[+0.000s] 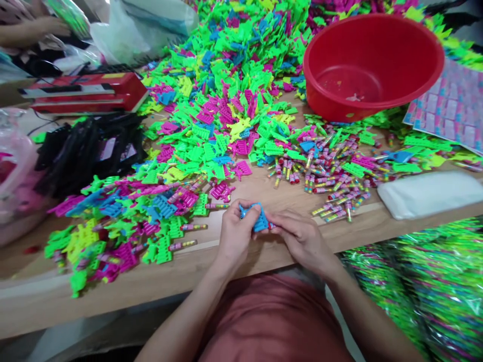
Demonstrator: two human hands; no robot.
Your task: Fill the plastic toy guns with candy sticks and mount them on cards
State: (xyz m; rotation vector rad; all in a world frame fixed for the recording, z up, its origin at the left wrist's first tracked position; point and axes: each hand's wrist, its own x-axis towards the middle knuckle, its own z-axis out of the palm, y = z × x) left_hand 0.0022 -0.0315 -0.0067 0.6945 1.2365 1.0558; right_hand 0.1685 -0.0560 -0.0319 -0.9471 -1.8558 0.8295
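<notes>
Near the table's front edge, my left hand (241, 229) is closed on a blue plastic toy (259, 219) with a slotted body. My right hand (300, 234) pinches a small candy tube (271, 226) against the toy's right side. Only the tube's reddish end shows; fingers cover the rest. To the left lies a heap of green, pink, blue and yellow toys (162, 206), several with candy tubes (194, 227) sticking out of them. Loose candy tubes (335, 183) filled with coloured sweets lie in a pile to the right of my hands.
A large pile of plastic toys (226, 75) covers the table's back. Around it are a red basin (372, 108), a red sealing machine (90, 93), black packets (98, 148), a white pouch (430, 193) and printed sheets (451, 108). Filled bags (433, 291) stand below right. Another person's hand (51, 25) holds a bag.
</notes>
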